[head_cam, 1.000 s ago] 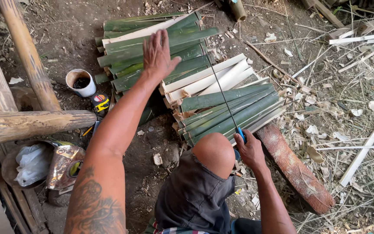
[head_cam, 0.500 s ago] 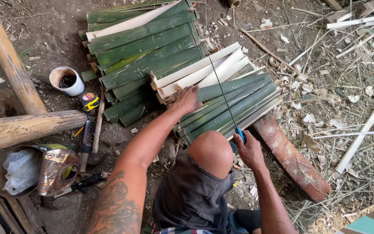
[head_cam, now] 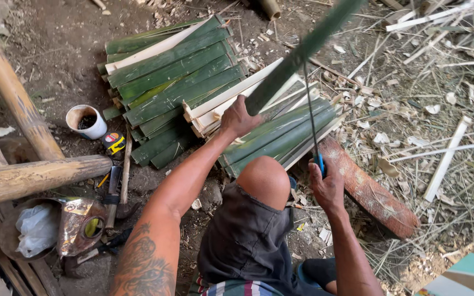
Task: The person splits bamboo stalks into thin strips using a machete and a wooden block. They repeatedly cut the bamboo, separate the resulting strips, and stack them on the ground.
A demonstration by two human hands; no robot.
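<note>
Left hand grasps the long green split bamboo slat lifted above the stacked slats; right hand clenches a blue-handled thin blade. Steady the slat firmly, cutting away from the knee

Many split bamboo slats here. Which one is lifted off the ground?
The green bamboo slat gripped at its lower end by the left hand. It rises diagonally toward the frame's top, while the other slats lie flat in stacks on the dirt.

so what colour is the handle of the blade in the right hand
Blue handle, gripped in the right hand; the head view shows it.
</note>
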